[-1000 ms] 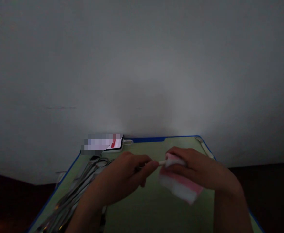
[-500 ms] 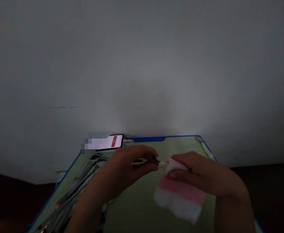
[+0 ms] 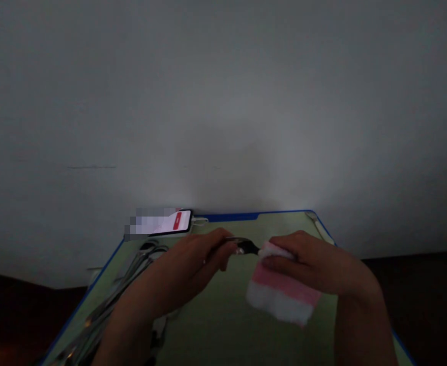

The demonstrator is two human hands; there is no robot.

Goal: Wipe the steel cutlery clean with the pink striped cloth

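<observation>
My left hand (image 3: 204, 256) is closed on the bowl end of a shiny metal spoon (image 3: 249, 246), pinching it between thumb and fingers above the table. My right hand (image 3: 307, 262) is closed on a pink-and-white cloth (image 3: 284, 300), which wraps the spoon's handle end. The cloth's lower part hangs down loose. The handle is hidden inside the cloth and the fingers.
Along the left side of the green, blue-edged table (image 3: 215, 325) lies a pile of metal cutlery (image 3: 112, 297), partly behind my left forearm. A lit phone (image 3: 170, 223) with a white cable leans at the back. A white-handled utensil (image 3: 320, 229) lies at the back right corner, near the wall (image 3: 223, 112).
The cloth has slid along the pale handle towards the spoon's bowl and now covers the handle. My left hand has shifted slightly and the bowl has turned, showing more of its shiny surface.
</observation>
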